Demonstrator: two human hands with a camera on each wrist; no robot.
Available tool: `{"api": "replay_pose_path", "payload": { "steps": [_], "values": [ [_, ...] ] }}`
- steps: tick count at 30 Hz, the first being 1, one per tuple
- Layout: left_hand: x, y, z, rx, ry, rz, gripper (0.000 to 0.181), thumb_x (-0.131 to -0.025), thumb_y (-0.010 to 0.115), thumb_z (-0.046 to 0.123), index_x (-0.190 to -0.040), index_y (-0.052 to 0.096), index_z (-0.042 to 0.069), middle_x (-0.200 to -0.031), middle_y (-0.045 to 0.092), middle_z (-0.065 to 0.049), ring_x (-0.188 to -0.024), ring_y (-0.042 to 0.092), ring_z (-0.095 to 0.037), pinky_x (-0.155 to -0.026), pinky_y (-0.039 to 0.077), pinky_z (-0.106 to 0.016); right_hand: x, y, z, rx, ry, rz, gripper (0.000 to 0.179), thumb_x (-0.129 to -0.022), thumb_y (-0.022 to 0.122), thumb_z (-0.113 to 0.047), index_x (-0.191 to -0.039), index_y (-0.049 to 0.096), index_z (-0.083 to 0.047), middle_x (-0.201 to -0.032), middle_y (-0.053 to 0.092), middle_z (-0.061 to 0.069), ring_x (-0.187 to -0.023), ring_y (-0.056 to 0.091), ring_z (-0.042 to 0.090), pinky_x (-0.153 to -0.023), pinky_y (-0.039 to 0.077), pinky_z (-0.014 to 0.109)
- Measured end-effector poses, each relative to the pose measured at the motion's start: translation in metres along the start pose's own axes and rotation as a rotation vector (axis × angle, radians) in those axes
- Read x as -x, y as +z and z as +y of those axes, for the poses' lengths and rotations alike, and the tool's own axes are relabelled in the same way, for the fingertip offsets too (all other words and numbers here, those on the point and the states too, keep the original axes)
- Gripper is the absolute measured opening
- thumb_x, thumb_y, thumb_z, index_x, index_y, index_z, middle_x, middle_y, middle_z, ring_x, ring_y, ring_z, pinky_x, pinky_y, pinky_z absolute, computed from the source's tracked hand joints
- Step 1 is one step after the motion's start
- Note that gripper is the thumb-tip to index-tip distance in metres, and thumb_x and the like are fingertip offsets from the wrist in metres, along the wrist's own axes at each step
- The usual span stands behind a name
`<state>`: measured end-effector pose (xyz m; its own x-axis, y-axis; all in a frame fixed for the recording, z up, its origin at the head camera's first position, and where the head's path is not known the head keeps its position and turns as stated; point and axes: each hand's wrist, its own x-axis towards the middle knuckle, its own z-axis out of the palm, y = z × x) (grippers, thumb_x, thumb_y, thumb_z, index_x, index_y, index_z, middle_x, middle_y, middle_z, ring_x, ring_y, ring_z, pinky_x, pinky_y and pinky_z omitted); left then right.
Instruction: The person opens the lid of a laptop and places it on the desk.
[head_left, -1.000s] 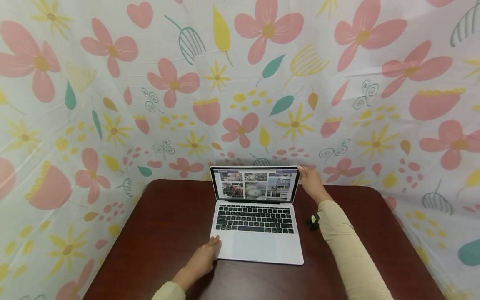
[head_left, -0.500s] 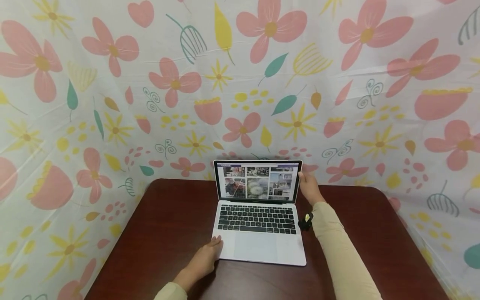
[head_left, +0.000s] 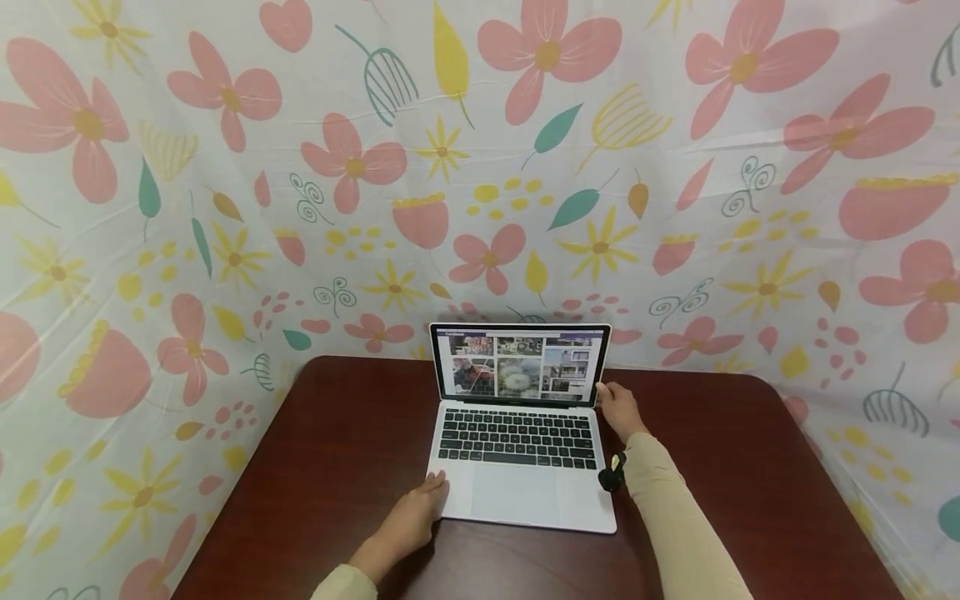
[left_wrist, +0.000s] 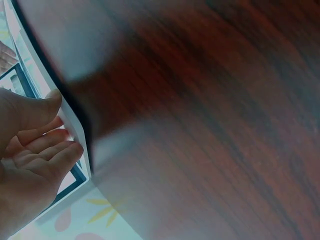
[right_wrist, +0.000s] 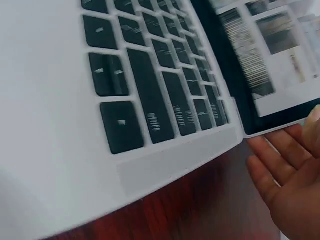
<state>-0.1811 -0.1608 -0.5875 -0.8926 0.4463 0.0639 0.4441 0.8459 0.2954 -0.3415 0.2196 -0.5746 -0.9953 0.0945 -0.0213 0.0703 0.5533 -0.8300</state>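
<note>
An unfolded silver laptop (head_left: pixel 513 493) sits on the dark red-brown table, its lit screen (head_left: pixel 519 367) raised and showing a page of photos. At the front left corner of its base, my left hand (head_left: pixel 414 512) grips the edge; thumb and curled fingers lie along the rim in the left wrist view. My right hand (head_left: pixel 621 410) is at the lower right edge of the screen. In the right wrist view its thumb (right_wrist: pixel 312 127) lies at the screen's front border, with the fingers partly hidden behind the lid.
The wooden table (head_left: pixel 337 450) has rounded far corners and extends on both sides of the laptop. White cloth (head_left: pixel 360 250) printed with flowers and leaves hangs close behind it and along the sides. A small black device (head_left: pixel 612 475) is at my right wrist.
The screen has tilted further upright from a lower angle. My right hand has slid from its top right corner down the right edge. My left hand stays at the base.
</note>
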Motion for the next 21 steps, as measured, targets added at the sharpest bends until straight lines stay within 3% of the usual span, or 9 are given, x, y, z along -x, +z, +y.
{"api": "replay_pose_path", "payload": {
  "steps": [6,14,21],
  "values": [
    [0.000,-0.001,0.001,0.001,-0.017,-0.020,0.047,-0.078,0.071,-0.005,-0.125,0.061,-0.006,-0.131,0.057,-0.021,-0.122,0.055,-0.035,-0.096,0.047,-0.044,0.000,0.005,0.004,0.003,-0.014,0.054,0.043,-0.105,0.039,-0.027,-0.113,0.055,0.012,-0.102,0.060,0.032,-0.094,0.059,0.044,-0.079,0.048,0.052],
    [-0.001,-0.003,-0.001,0.007,-0.003,0.001,0.047,-0.077,0.071,-0.006,-0.123,0.061,-0.007,-0.130,0.058,-0.022,-0.120,0.055,-0.036,-0.096,0.048,-0.044,-0.007,0.009,-0.002,0.063,-0.028,0.132,0.039,-0.103,0.042,-0.025,-0.099,0.058,0.011,-0.087,0.061,0.028,-0.082,0.058,0.043,-0.075,0.046,0.052],
    [-0.001,-0.002,0.001,0.030,-0.018,-0.013,0.048,-0.078,0.070,-0.006,-0.124,0.061,-0.006,-0.130,0.058,-0.021,-0.121,0.055,-0.035,-0.096,0.048,-0.044,-0.009,0.008,-0.009,0.118,0.037,0.111,0.042,-0.104,0.040,-0.024,-0.108,0.056,0.014,-0.099,0.059,0.033,-0.093,0.056,0.049,-0.080,0.045,0.056]
  ]
}}
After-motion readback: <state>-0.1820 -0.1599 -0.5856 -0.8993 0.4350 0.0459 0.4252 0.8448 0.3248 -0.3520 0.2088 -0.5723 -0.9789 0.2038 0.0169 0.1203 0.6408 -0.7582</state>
